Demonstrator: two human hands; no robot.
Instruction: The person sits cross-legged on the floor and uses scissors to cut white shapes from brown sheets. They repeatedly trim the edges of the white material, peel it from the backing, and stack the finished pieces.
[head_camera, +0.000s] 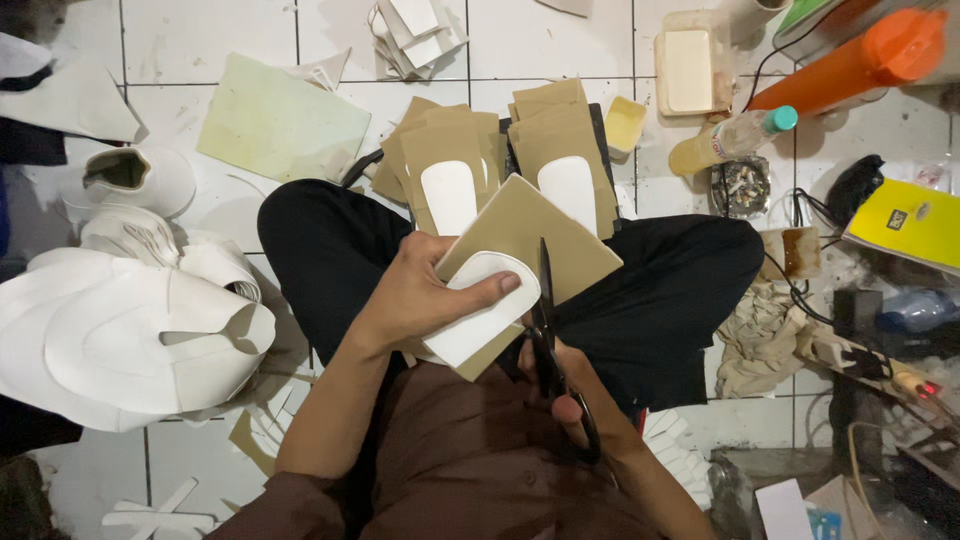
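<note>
A clear plastic bottle (728, 140) with a teal cap lies on its side on the tiled floor at upper right, wearing a pale label. Right of it, by the frame edge, lies a flat yellow package (910, 225) bearing a small dark label. At bottom right sit what may be small white and blue cards (800, 510).

The white tiled floor (540, 40) with dark lines between the tiles carries everything here. A pale green flat sheet (280, 125) lies on it near the top. A big heap of white cut foam pieces (130, 330) sits at the left side. Two stacks of brown card squares with white oval pads (500, 160) lie in the middle. A clear plastic bottle with a teal cap (730, 140) lies at the right, beside what may be a round ashtray (742, 187). An orange plastic tube (860, 60) lies in the top corner.
</note>
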